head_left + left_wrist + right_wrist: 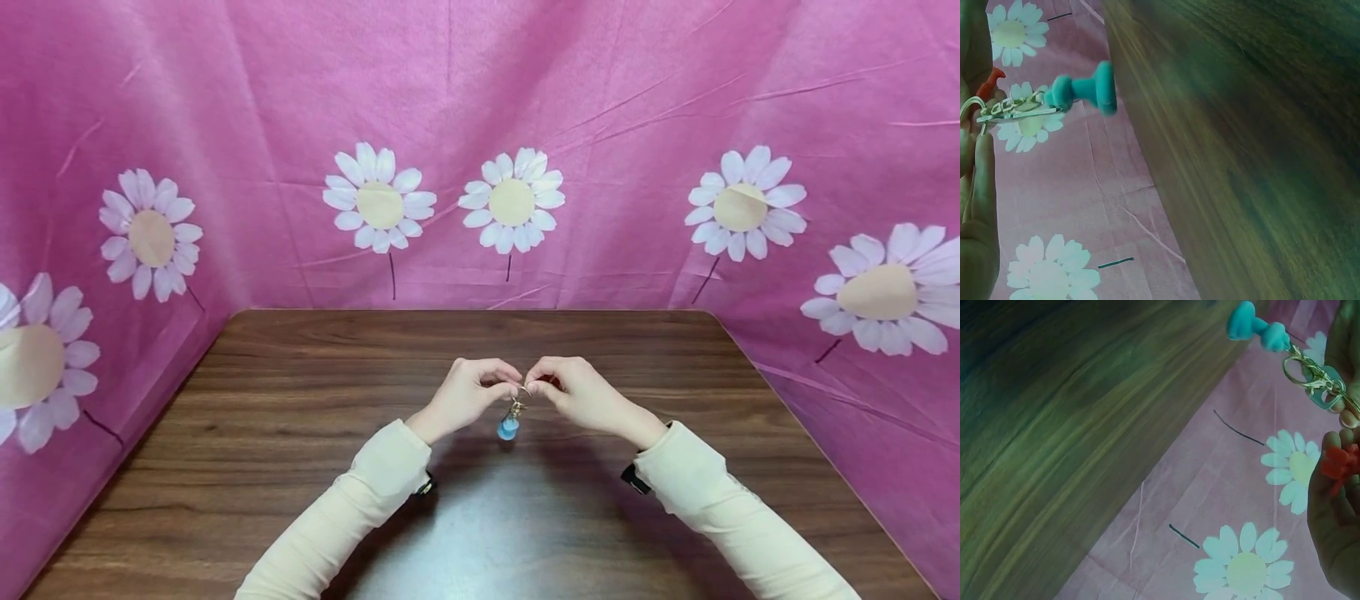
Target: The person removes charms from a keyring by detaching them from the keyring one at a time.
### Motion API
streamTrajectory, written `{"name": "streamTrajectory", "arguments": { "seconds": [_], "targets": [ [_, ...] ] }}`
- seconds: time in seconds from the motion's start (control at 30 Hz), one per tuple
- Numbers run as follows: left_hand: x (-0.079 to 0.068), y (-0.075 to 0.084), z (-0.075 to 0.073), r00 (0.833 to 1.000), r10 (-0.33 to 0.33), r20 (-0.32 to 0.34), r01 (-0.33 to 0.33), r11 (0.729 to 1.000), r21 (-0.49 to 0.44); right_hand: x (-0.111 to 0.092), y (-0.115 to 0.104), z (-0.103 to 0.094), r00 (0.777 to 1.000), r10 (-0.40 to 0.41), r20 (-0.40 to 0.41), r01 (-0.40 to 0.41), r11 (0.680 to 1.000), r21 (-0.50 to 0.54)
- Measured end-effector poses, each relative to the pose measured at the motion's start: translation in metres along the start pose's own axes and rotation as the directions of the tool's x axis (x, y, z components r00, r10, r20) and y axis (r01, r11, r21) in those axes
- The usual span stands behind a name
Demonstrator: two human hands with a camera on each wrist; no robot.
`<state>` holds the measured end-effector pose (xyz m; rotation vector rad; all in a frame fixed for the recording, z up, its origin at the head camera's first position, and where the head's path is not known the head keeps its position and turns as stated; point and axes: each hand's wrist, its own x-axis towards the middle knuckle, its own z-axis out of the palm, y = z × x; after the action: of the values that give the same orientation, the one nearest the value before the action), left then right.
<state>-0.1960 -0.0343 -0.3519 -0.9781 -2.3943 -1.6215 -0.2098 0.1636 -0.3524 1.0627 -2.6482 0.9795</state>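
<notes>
A keychain hangs between my two hands, just over the table's middle. Its blue figure-shaped charm [508, 428] dangles from gold-coloured links [1313, 380]. My left hand [468, 392] pinches the gold key ring [525, 389] from the left, thumb and fingers together. From the other side, my right hand [577, 392] pinches the ring's right edge. Tucked in the right hand's curled fingers is a small red piece [1338, 464], partly covered by them. In the left wrist view, the blue charm [1085, 89] and a flat metal part [1019, 115] hang clear of the fingers.
The dark wood-grain table [300, 400] spreads beneath both hands. A pink cloth [615, 92] printed with white daisies stands around its back and sides. Dark bands [635, 479] show under both cream sleeves [690, 475].
</notes>
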Motion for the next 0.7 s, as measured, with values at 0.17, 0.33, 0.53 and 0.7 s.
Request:
{"name": "streamTrajectory", "arguments": {
  "seconds": [0.17,0.33,0.53,0.7],
  "targets": [
    [0.0,0.005,0.0,0.999,-0.013,0.044,0.011,0.999,0.037,0.0,-0.003,-0.001,0.991,0.098,0.096,-0.108,0.988,0.113],
    [0.0,0.006,0.002,0.999,-0.005,0.053,0.003,1.0,0.03,0.001,-0.002,-0.001,0.966,0.197,0.166,-0.232,0.945,0.232],
    [0.004,-0.023,0.009,1.0,-0.024,0.007,0.024,1.0,-0.008,0.001,-0.002,0.003,0.942,0.287,0.172,-0.331,0.88,0.34],
    [0.003,-0.034,0.012,0.993,-0.035,-0.112,0.03,0.999,-0.045,0.003,-0.005,0.004,0.925,0.358,0.131,-0.38,0.839,0.389]
  ]
}}
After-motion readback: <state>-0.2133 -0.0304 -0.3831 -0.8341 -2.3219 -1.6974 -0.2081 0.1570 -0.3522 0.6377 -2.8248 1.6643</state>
